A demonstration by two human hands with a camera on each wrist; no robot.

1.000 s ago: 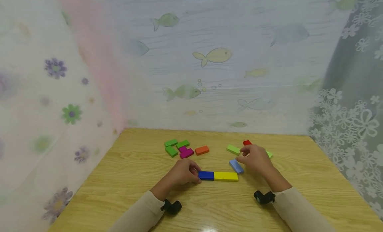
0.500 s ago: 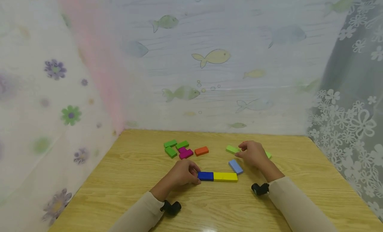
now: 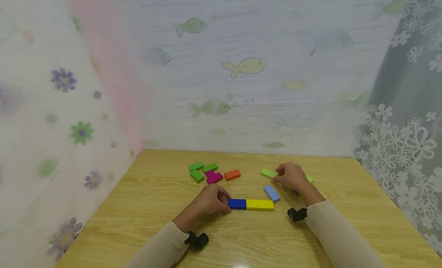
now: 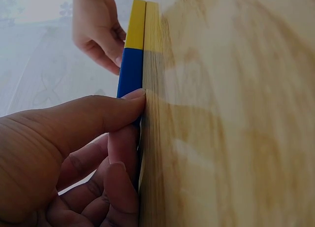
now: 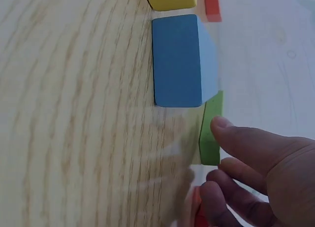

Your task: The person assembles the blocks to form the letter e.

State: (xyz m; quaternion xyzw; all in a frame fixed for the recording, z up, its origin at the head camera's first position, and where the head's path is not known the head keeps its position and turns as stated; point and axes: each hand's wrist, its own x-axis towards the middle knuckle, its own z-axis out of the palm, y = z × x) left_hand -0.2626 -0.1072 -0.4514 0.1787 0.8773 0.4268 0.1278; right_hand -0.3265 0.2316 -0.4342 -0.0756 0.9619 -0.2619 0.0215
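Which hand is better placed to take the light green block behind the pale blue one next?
Probably the right hand: it's right by the light green block, while the left hand is farther off, holding the dark blue block by its left end.

No txt, labels, brands, nos. or signs legible in head or L/R wrist views.

You have a surface with pale wood grain before you. Beyond the surface's far edge you see a whitish sheet printed with fish, a yellow fish among them. A pink band runs down to the surface's far left corner. Left of the surface, you find a floral sheet; right of it, white flowers on grey.
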